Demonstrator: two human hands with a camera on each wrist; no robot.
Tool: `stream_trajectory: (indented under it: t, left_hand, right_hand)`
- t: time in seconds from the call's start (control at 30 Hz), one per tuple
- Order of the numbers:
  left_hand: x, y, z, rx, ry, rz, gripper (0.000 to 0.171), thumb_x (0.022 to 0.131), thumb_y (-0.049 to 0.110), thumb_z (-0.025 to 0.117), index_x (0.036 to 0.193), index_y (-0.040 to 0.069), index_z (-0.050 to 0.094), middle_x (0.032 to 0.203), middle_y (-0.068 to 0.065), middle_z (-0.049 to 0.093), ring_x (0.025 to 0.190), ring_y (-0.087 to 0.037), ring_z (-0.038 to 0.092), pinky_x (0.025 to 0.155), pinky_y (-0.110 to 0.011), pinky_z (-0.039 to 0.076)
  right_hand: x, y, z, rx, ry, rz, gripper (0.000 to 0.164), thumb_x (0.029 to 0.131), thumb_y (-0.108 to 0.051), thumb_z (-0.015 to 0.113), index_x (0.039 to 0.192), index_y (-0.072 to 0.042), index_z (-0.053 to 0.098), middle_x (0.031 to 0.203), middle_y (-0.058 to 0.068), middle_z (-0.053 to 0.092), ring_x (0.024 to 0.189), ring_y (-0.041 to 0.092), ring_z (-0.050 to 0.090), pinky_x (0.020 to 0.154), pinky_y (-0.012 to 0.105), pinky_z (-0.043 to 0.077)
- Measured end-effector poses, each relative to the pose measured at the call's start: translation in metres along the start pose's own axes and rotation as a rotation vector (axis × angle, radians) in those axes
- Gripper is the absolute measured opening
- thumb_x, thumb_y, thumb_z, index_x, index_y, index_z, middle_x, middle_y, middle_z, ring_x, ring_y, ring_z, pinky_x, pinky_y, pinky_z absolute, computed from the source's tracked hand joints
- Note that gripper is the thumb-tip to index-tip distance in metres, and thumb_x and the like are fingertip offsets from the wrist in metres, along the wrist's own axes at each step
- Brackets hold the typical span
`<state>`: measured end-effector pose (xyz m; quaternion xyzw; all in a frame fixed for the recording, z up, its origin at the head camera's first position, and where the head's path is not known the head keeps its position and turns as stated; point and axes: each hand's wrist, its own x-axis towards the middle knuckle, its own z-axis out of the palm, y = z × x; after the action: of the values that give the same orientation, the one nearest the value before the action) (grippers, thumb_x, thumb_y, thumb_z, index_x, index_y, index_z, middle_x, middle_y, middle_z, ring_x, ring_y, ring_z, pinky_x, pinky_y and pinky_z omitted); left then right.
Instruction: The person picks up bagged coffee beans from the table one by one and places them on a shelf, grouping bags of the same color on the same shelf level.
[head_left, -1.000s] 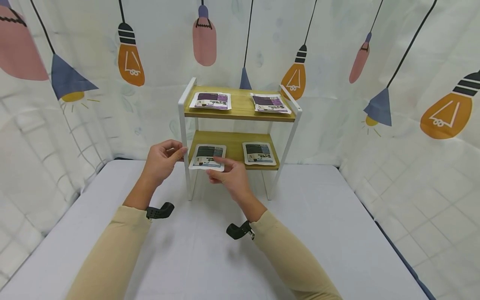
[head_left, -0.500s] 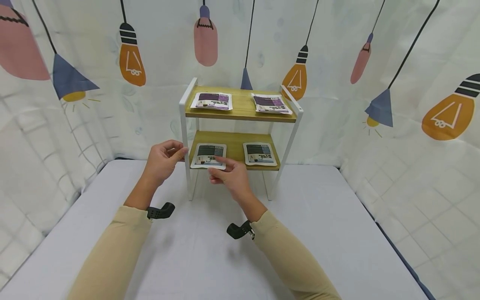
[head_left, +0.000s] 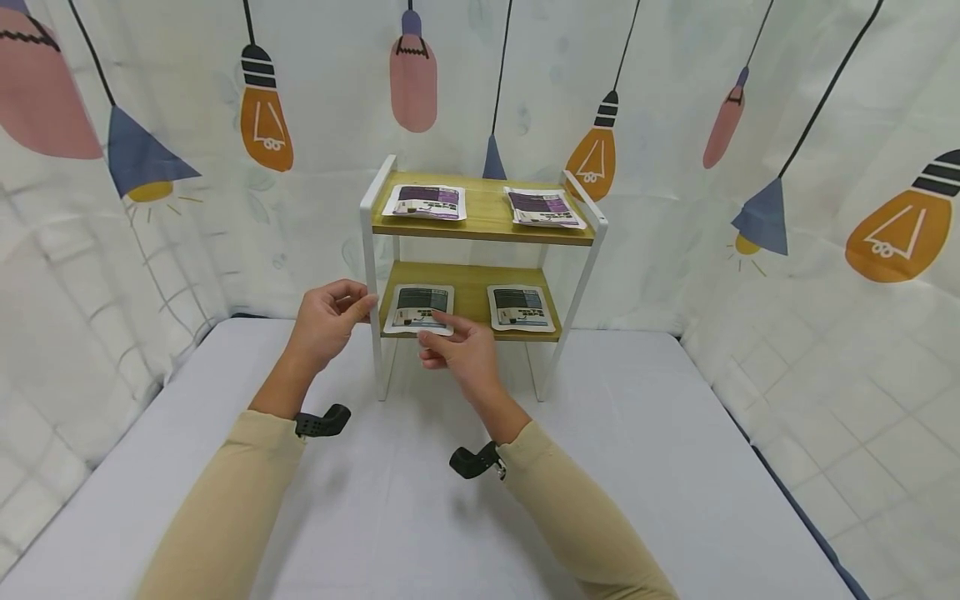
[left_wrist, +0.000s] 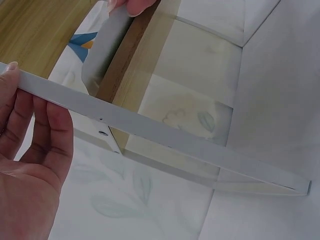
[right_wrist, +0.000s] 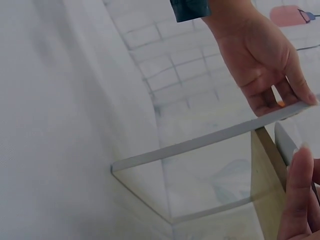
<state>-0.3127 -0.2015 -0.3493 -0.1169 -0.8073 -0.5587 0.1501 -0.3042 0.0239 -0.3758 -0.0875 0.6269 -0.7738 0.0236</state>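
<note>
A two-tier rack with wooden boards and a white metal frame (head_left: pixel 370 267) stands on the table. My left hand (head_left: pixel 326 321) grips its left front leg (left_wrist: pixel 150 125), thumb on one side and fingers on the other. On the lower board (head_left: pixel 474 287), at the left, lies a flat white-edged pouch (head_left: pixel 411 302) with a dark printed label. My right hand (head_left: pixel 467 354) pinches this pouch's front right edge, index finger on top and thumb below. In the left wrist view, the pouch's pale corner (left_wrist: pixel 102 57) overhangs the board's front edge.
A matching pouch (head_left: pixel 521 308) lies on the lower board's right side. Purple-labelled pouches lie on the upper board, at left (head_left: pixel 424 202) and right (head_left: pixel 545 208). A white cloth (head_left: pixel 390 500) covers the table. A lamp-patterned curtain (head_left: pixel 330 208) hangs close behind the rack.
The left lower pouch has shifted slightly back and right over the board, my right hand moving along with it. My left hand has kept its grip on the leg.
</note>
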Motion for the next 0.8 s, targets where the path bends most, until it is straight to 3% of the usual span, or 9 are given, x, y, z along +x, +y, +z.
stream_trajectory:
  t: [0.1, 0.33, 0.57, 0.8]
  left_hand:
    - [0.0002, -0.0003, 0.0006, -0.018, 0.002, 0.012, 0.039, 0.1, 0.031, 0.067, 0.118, -0.003, 0.067, 0.112, -0.013, 0.07, 0.091, -0.008, 0.07, 0.087, -0.015, 0.055]
    - [0.0001, -0.0001, 0.0005, -0.015, -0.005, 0.007, 0.039, 0.1, 0.033, 0.067, 0.118, -0.001, 0.068, 0.115, -0.017, 0.069, 0.092, -0.008, 0.07, 0.089, -0.016, 0.055]
    - [-0.0003, 0.0009, 0.0, -0.009, -0.006, 0.001, 0.037, 0.101, 0.032, 0.067, 0.117, -0.001, 0.068, 0.115, -0.017, 0.069, 0.09, -0.009, 0.07, 0.089, -0.018, 0.055]
    - [-0.0004, 0.0012, -0.0006, -0.006, -0.005, 0.006, 0.037, 0.1, 0.033, 0.067, 0.117, -0.001, 0.069, 0.115, -0.017, 0.069, 0.091, -0.009, 0.07, 0.089, -0.018, 0.055]
  right_hand:
    - [0.0001, 0.0009, 0.0016, 0.019, 0.017, 0.004, 0.046, 0.085, -0.004, 0.082, 0.129, -0.007, 0.07, 0.088, 0.022, 0.077, 0.06, 0.014, 0.073, 0.06, 0.03, 0.063]
    - [-0.0003, 0.0017, 0.0027, 0.03, 0.03, 0.004, 0.046, 0.086, -0.004, 0.081, 0.13, -0.009, 0.07, 0.099, 0.031, 0.074, 0.06, 0.013, 0.073, 0.058, 0.028, 0.062]
    - [0.0016, 0.005, 0.0037, 0.039, 0.048, -0.003, 0.044, 0.086, -0.004, 0.082, 0.128, -0.01, 0.071, 0.089, 0.018, 0.078, 0.059, 0.014, 0.073, 0.056, 0.028, 0.061]
    - [-0.0005, 0.004, 0.0062, 0.053, 0.065, -0.003, 0.046, 0.085, -0.002, 0.082, 0.129, -0.01, 0.071, 0.089, 0.017, 0.078, 0.058, 0.014, 0.072, 0.054, 0.028, 0.061]
